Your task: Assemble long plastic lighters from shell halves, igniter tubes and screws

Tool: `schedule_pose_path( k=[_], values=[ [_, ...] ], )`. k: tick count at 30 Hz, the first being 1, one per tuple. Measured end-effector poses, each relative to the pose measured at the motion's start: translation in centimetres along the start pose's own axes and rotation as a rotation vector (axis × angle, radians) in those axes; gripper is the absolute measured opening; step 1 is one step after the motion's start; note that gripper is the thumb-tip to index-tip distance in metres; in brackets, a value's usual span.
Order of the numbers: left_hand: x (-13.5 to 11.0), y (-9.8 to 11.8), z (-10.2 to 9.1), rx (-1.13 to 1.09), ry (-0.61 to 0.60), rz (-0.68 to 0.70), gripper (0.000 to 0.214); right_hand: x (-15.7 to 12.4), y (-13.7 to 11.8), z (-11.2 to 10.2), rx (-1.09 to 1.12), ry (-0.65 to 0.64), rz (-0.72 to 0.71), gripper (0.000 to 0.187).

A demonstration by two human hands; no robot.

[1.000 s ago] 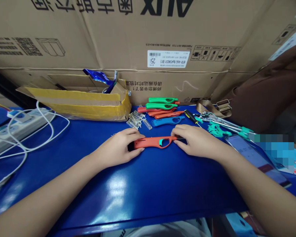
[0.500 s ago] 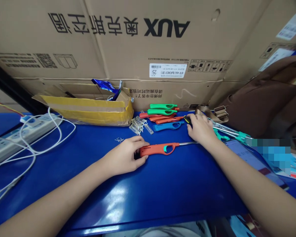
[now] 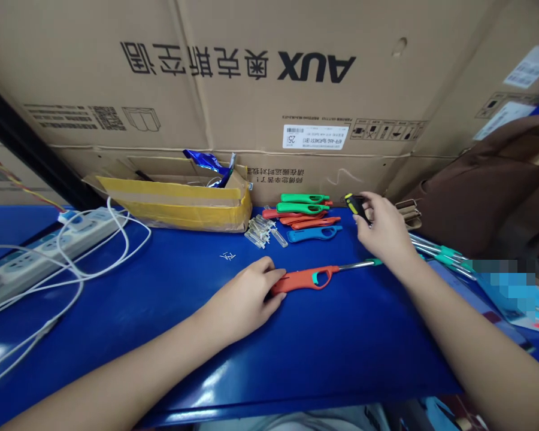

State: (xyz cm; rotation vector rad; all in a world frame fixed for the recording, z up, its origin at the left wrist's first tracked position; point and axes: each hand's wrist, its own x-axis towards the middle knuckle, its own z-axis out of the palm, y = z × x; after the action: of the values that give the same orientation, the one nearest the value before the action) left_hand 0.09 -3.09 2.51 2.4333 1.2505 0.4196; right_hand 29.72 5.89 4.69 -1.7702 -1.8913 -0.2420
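An orange lighter body [image 3: 306, 279] with a teal trigger and a metal tube lies on the blue table [image 3: 170, 299]. My left hand [image 3: 247, 299] grips its left end, fingers closed over it. Further back and to the right, my right hand [image 3: 384, 230] is raised and closed round a screwdriver [image 3: 356, 206] with a black and yellow handle. A stack of green, orange and blue lighter shells [image 3: 306, 212] lies just left of that hand.
A yellow-taped cardboard box [image 3: 179, 200] stands at the back left, with clear plastic parts [image 3: 263, 230] beside it. A power strip and white cables [image 3: 63, 239] lie at the left. Metal tubes with teal tips [image 3: 435, 248] and a phone sit at the right. Large cartons [image 3: 269, 78] wall the back.
My right hand left the lighter's right end, reached back, and picked the screwdriver up off the table. My left hand stayed on the orange lighter, which now shows its metal tube.
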Motion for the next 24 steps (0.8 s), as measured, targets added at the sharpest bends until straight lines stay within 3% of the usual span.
schedule_pose_path(
  k=[3, 6, 11, 15, 24],
  values=[
    [0.2, -0.1, 0.1, 0.003, 0.005, -0.005, 0.032, -0.9, -2.3, -1.4, 0.460, 0.081, -0.057, 0.045],
    [0.3, 0.1, 0.0, -0.002, 0.014, -0.018, 0.030, -2.4, -5.5, -2.5, 0.822, -0.036, -0.096, 0.021],
    [0.1, 0.7, 0.0, 0.007, 0.048, -0.052, 0.027, -4.4, -9.5, -1.8, 1.152, -0.393, -0.079, 0.022],
    [-0.2, 0.9, 0.2, 0.017, 0.062, -0.009, 0.020, -5.3, -10.8, 0.3, 1.282, -0.600, -0.067, 0.026],
    [-0.3, 0.6, 0.4, 0.029, 0.076, 0.011, 0.016, -5.7, -11.4, 2.0, 1.204, -0.617, -0.128, 0.026]
  ],
)
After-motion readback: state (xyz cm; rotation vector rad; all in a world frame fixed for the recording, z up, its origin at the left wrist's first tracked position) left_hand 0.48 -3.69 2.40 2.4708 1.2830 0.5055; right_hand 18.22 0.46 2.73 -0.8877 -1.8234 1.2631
